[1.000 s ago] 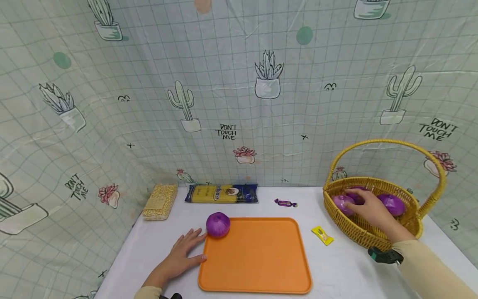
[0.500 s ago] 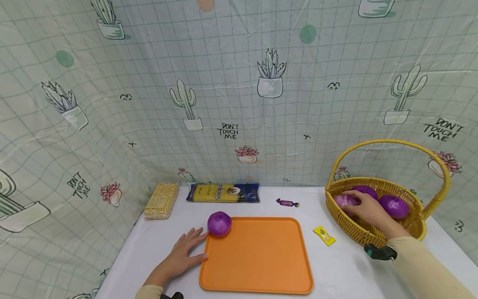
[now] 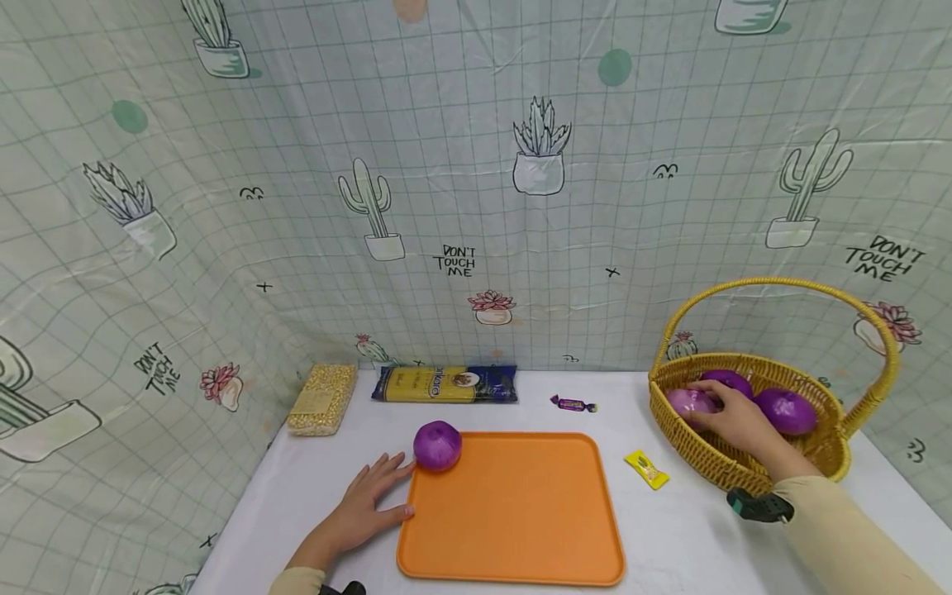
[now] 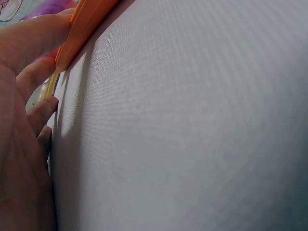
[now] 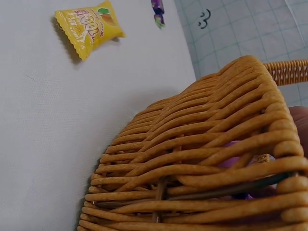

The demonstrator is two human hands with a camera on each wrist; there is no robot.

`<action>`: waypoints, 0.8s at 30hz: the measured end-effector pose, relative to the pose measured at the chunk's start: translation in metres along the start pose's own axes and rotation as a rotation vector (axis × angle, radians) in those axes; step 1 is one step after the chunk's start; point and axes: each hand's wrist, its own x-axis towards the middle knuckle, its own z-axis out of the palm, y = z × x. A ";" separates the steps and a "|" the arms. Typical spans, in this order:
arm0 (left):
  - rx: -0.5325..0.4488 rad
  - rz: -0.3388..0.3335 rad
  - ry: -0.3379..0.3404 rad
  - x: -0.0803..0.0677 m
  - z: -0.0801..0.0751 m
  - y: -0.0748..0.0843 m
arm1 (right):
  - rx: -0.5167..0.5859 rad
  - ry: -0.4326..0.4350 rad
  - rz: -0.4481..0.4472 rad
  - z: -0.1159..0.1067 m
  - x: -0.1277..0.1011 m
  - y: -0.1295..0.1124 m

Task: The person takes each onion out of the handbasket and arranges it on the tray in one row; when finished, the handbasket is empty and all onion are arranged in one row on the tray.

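Observation:
In the head view my right hand (image 3: 740, 420) reaches into the yellow wicker basket (image 3: 706, 460) and grips a lighter purple onion (image 3: 686, 403) at its left end, fingers over the top and thumb on the near side. Two darker onions share the basket, a back onion (image 3: 732, 382) and a right onion (image 3: 786, 411). My left hand (image 3: 362, 506) lies with spread fingers at the left edge of the orange tray (image 3: 513, 508), touching its rim. Another purple onion (image 3: 437, 446) sits on the tray's back left corner. In the right wrist view the basket wall (image 5: 202, 144) hides most of the grip.
A yellow wrapped candy (image 3: 646, 469) lies between tray and basket. Behind the tray are a purple wrapped candy (image 3: 573, 404), a pasta packet (image 3: 445, 384) and a bag of yellow kernels (image 3: 322, 400). The basket's tall handle (image 3: 773, 281) arches above my right hand.
My right hand has settled slightly on the lighter onion, and more of the back onion shows. The head view has shifted a little; my left hand stays at the tray.

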 end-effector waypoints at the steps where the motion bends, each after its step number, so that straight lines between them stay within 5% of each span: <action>1: 0.001 0.000 0.001 0.000 0.000 0.000 | 0.002 0.002 -0.001 0.000 0.000 0.000; 24: 0.026 -0.036 0.000 0.000 0.001 0.000 | 0.019 0.022 -0.017 0.002 -0.011 -0.004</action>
